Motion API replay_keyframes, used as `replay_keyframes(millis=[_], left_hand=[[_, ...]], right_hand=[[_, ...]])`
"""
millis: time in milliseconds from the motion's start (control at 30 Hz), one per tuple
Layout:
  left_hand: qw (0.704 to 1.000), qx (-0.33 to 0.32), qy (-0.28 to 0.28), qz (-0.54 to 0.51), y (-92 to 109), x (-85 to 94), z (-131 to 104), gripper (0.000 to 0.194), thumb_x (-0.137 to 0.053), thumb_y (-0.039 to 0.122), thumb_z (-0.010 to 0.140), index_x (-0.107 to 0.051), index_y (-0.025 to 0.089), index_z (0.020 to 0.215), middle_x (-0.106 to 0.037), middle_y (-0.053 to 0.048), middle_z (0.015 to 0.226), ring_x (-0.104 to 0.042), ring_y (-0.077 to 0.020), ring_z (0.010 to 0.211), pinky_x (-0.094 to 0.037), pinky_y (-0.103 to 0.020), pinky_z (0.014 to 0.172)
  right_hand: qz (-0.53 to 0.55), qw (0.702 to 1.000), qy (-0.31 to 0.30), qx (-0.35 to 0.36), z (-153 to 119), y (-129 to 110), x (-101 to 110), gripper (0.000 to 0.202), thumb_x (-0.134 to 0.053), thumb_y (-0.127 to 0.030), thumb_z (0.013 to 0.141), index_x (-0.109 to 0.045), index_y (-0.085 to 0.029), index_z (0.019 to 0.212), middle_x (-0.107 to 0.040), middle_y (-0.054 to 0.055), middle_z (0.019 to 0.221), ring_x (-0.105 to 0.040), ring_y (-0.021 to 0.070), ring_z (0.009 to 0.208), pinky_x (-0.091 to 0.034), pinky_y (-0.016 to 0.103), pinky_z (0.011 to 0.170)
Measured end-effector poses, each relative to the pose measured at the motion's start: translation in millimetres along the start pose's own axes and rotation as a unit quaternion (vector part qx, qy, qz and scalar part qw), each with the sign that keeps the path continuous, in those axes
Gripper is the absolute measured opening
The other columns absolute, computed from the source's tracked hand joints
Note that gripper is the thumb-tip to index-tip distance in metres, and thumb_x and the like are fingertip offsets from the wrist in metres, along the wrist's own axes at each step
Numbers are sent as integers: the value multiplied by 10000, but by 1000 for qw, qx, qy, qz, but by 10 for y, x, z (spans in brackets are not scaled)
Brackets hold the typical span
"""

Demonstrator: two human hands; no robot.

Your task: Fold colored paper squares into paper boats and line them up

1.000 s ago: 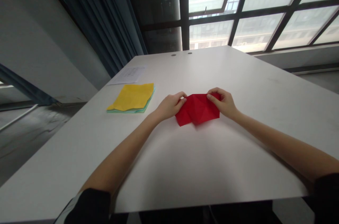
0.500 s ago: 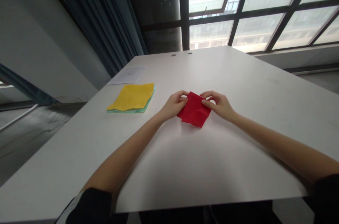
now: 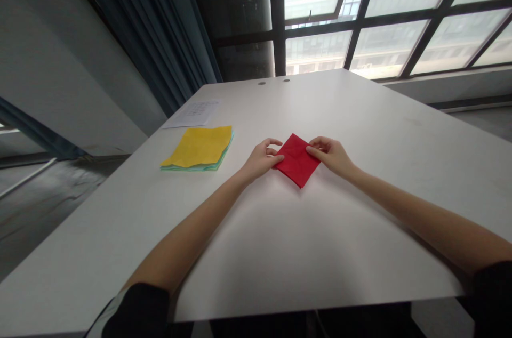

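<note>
Between my hands is a piece of red paper (image 3: 298,163), folded into a diamond with crease lines across its face. One corner points away from me and the opposite one toward me. My left hand (image 3: 264,158) pinches its left corner, thumb on top and the other fingers curled. At the right corner my right hand (image 3: 330,154) grips the paper between thumb and fingers. What the fingertips do beneath the paper is hidden.
To the left on the white table (image 3: 240,252) lies a stack of paper, a yellow sheet (image 3: 202,146) over light green ones (image 3: 210,167). Behind it is a printed white sheet (image 3: 194,114). Two round grommets (image 3: 261,83) sit near the far edge, before the windows.
The red paper has turned and flattened from a loose, uneven shape into a neat diamond. My left hand has shifted to its left corner, and my right hand now grips the right corner.
</note>
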State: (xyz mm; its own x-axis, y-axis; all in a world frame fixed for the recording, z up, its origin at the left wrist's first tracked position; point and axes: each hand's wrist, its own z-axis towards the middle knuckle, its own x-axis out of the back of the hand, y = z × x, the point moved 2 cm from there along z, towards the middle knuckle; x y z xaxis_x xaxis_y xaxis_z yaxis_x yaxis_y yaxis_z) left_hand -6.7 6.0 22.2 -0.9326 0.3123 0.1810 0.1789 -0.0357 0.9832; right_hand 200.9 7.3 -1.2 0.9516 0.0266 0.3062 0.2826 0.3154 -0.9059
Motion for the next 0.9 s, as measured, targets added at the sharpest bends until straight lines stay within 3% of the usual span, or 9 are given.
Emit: replay_keyframes(millis=[100,200,333,467,600,767,900], left_hand=[[999,-5,33,-2,-111,27,51,320,-623,126,690,-509,170,986,-556,46,613,-562,-84,547,-484,-212,538],[996,-14,79,37,-230,55,104,139,-589,141,693,-590,141,832,-607,-9,726,-573,-89,594,-498,-215,548],[985,3,73,159,-304,57,108,216,-543,213,737,-672,136,892,-656,-40,730,-555,-101,526,-480,-236,541],[943,-51,37,328,-234,20,40,280,-487,288,792,-692,165,938,-679,-55,753,-597,-161,650,-471,-281,654],[888,-96,28,449,-214,-10,-6,320,-431,340,835,-706,177,848,-663,-78,809,-594,-199,755,-447,-307,706],[846,-137,40,513,-227,-46,-34,356,-416,375,852,-714,191,787,-557,-74,784,-534,-200,812,-453,-310,721],[826,-211,-4,523,-180,-133,-89,286,-484,359,829,-723,204,796,-547,-94,884,-500,-225,905,-446,-378,818]], right_hand=[[-62,997,31,19,22,40,45,276,-620,-378,723,-591,-195,927,-653,61,943,-603,160,706,-490,320,616],[-155,984,35,76,8,16,58,264,-607,-348,731,-613,-220,962,-608,76,1043,-580,207,883,-485,366,707],[-224,961,-57,151,-56,-61,-4,176,-535,-318,798,-663,-228,879,-617,75,983,-559,215,945,-436,397,847],[-279,926,-162,196,-129,-103,-83,232,-500,-337,833,-664,-233,959,-649,72,959,-562,213,929,-405,393,867],[-343,892,-216,199,-167,-95,-110,286,-462,-392,856,-652,-260,1023,-664,67,998,-545,236,980,-376,416,872],[-403,870,-211,191,-155,-47,-87,322,-416,-411,876,-648,-256,1037,-653,66,1061,-530,251,1014,-354,431,892],[-429,873,-173,156,-117,37,-57,366,-376,-436,884,-640,-256,1063,-637,80,1087,-513,276,1040,-368,456,874]])
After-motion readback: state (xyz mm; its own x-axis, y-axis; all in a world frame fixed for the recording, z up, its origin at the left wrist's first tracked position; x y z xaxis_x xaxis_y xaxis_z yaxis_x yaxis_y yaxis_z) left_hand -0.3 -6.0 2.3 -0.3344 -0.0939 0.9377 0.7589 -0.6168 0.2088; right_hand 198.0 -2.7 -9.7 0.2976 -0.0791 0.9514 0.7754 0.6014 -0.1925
